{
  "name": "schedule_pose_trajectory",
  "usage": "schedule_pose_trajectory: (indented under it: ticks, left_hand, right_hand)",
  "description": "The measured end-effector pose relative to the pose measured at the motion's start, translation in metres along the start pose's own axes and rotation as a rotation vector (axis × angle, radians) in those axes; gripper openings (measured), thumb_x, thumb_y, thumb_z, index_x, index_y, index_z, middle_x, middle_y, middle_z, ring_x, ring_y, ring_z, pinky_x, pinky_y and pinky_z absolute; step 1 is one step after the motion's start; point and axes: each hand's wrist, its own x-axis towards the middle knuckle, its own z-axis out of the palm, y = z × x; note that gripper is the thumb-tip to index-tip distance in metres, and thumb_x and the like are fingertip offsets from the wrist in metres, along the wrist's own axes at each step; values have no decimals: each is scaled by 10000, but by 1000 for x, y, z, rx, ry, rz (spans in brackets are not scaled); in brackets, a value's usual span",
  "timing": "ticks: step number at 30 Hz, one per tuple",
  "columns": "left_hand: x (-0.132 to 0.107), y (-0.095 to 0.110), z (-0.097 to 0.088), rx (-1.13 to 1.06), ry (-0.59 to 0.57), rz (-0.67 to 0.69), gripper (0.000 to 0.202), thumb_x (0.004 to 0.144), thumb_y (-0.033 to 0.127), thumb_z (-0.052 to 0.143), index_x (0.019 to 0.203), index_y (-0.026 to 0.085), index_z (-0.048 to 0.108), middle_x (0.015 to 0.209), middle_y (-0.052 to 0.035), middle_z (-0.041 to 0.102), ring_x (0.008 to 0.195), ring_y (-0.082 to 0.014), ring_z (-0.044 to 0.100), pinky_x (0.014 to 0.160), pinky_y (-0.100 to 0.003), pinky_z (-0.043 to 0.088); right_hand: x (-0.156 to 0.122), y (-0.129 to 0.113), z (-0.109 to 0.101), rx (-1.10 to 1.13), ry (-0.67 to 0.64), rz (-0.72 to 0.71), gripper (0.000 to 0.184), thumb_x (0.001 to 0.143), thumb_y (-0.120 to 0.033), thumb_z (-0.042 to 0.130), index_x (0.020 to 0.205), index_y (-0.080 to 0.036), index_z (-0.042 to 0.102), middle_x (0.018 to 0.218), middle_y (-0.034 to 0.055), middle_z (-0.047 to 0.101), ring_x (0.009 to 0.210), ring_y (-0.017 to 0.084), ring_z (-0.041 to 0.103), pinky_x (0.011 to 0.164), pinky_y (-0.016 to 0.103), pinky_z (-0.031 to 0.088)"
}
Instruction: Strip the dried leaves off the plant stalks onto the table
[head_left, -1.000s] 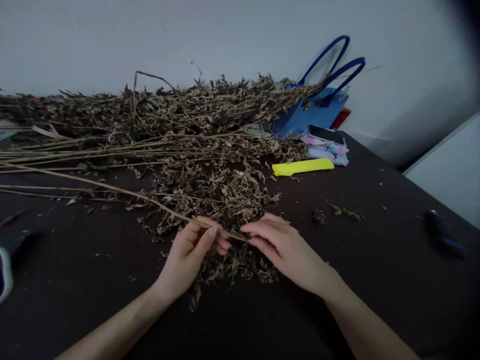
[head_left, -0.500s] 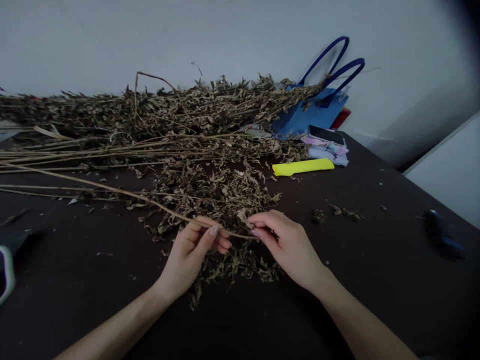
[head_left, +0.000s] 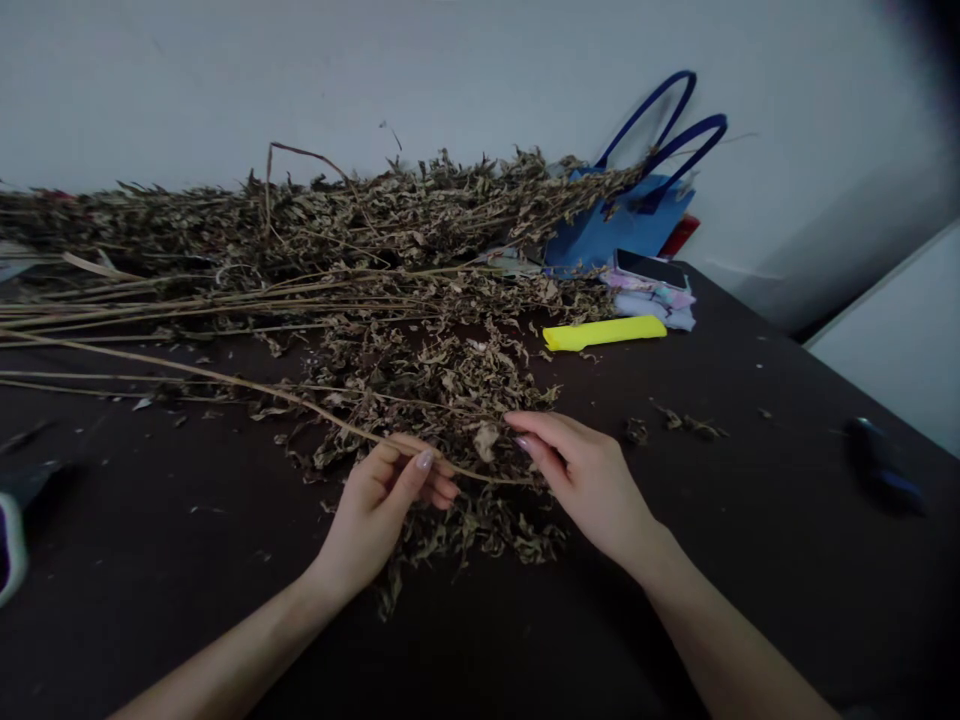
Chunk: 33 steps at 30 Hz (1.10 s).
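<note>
My left hand [head_left: 382, 495] is closed on a long, thin dried plant stem [head_left: 300, 402], pinched between thumb and fingers. The stem runs from the left edge of the view to its tip near my right hand [head_left: 589, 475]. That hand has its thumb and forefinger slightly apart, with nothing visible between them. A pale, crumpled dry leaf [head_left: 486, 440] shows between the two hands, just above the stem. Below and behind them spreads a loose heap of dried leaves [head_left: 450, 375] on the dark table [head_left: 712, 560].
A thick pile of dried leafy stalks [head_left: 300, 225] lies along the wall. To its right stand a blue bag [head_left: 615, 230], a phone [head_left: 651, 268] on folded cloth [head_left: 656, 305], and a yellow strip [head_left: 604, 333]. A dark object [head_left: 881, 465] rests at far right.
My right hand has shifted slightly right, its fingertips coming off the pale leaf, which now shows apart from them. The left hand keeps its hold on the stem, almost unmoved.
</note>
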Motion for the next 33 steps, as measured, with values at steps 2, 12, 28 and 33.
schedule_pose_trajectory:
  ticks: [2, 12, 28, 33]
  left_hand:
    - [0, 0, 0, -1, 15, -2, 156, 886, 247, 480, 828, 135, 571, 759, -25, 628, 639, -102, 623, 594, -209, 532]
    - [1, 1, -3, -8, 31, -1, 166, 878, 253, 494, 817, 131, 588, 724, -30, 642, 614, -105, 622, 587, -211, 523]
    - [0, 2, -2, 67, 9, 40, 155, 883, 248, 478, 829, 130, 562, 760, -34, 631, 628, -119, 631, 602, -242, 539]
    - [0, 2, -2, 63, 12, 27, 154, 884, 254, 478, 834, 130, 554, 741, -31, 632, 622, -117, 629, 596, -236, 535]
  right_hand:
    - [1, -1, -4, 21, 1, -18, 234, 887, -185, 429, 1035, -213, 608, 982, 40, 641, 900, 157, 588, 788, 309, 480]
    - [2, 1, -21, 75, -357, -84, 188, 899, -228, 453, 997, -233, 613, 950, 25, 632, 950, 175, 497, 776, 322, 437]
    - [2, 1, -12, 19, -400, -128, 177, 892, -219, 475, 762, -194, 592, 765, 7, 567, 819, 153, 447, 721, 287, 375]
    - [3, 1, -16, 42, -440, -126, 176, 903, -260, 455, 873, -210, 620, 855, 23, 583, 865, 159, 453, 739, 288, 380]
